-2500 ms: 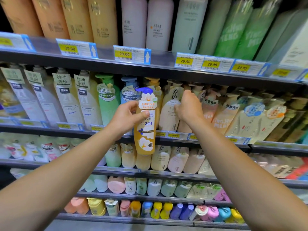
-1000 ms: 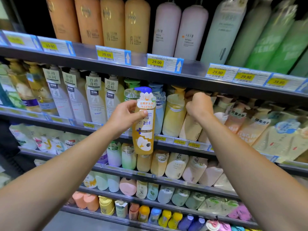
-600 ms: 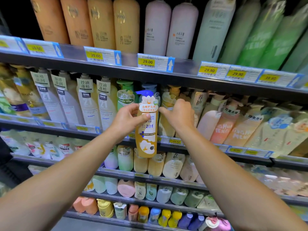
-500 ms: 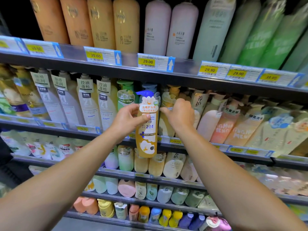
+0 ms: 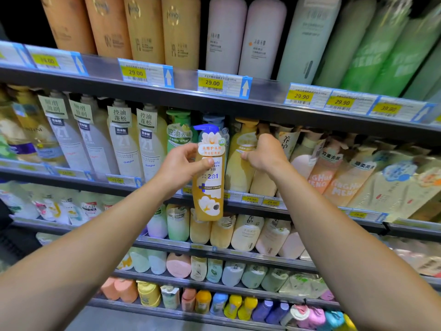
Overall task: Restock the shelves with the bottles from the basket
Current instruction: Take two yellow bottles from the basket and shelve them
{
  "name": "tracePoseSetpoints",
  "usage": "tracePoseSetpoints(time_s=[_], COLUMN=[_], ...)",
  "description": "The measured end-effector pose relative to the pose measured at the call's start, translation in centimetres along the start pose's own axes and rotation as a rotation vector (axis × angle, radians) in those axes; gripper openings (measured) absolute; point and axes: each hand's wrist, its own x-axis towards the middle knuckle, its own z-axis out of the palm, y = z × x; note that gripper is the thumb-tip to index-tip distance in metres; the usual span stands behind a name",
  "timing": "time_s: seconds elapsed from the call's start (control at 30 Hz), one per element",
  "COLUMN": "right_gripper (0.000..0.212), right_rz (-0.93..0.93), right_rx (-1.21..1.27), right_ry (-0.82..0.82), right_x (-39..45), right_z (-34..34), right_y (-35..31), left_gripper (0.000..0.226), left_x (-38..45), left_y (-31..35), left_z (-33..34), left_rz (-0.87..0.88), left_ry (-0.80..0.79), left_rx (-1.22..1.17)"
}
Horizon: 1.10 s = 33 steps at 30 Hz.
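— Listing item one: bottle (image 5: 209, 177), amber, blue pump, white flower label marked "2合1"; upright, in front of the shelf (image 5: 238, 108) edge.
— Hands?
— Left hand (image 5: 179, 167) grips the bottle, thumb across its label. Right hand (image 5: 263, 152) curled round a yellow bottle (image 5: 238, 168) on the shelf, arm outstretched.

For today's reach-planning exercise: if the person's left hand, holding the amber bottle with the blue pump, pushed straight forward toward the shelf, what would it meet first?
Probably the green-capped bottle standing directly behind the left hand and its amber bottle; depth is unclear from this one view.
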Motion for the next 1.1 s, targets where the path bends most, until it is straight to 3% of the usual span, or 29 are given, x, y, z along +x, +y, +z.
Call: tracePoseSetpoints(time_s=[0.13, 0.27, 0.33, 0.67, 1.1], right_gripper=[0.021, 0.047, 0.049, 0.049, 0.044], right_rz=[0.007, -0.004, 0.014, -0.037, -0.112], right_rx=[0.047, 0.119, 0.097, -0.01, 0.021], right_ry=[0.019, 0.191, 0.215, 0.052, -0.048], right_x=[-0.1, -0.8, -0.9, 0.1, -0.2], right_z=[0.4, 1.5, 1.8, -0.6, -1.6], right_y=[-0.4, -1.1, -1.3, -0.7, 0.1], left_gripper=[0.028, 0.033, 0.034, 0.022, 0.022], left_x=[0.0, -0.1, -0.2, 0.0, -0.5], left_y=[0.2, 0.2, 0.3, 0.5, 1.0], left_z=[0.1, 0.2, 0.2, 0.1, 0.1], left_rz=[-0.002, -0.009, -0.01, -0.002, -0.015], left_ry=[0.008, 0.015, 0.017, 0.019, 0.055], left_rx=[0.013, 0.015, 0.028, 0.023, 0.031])
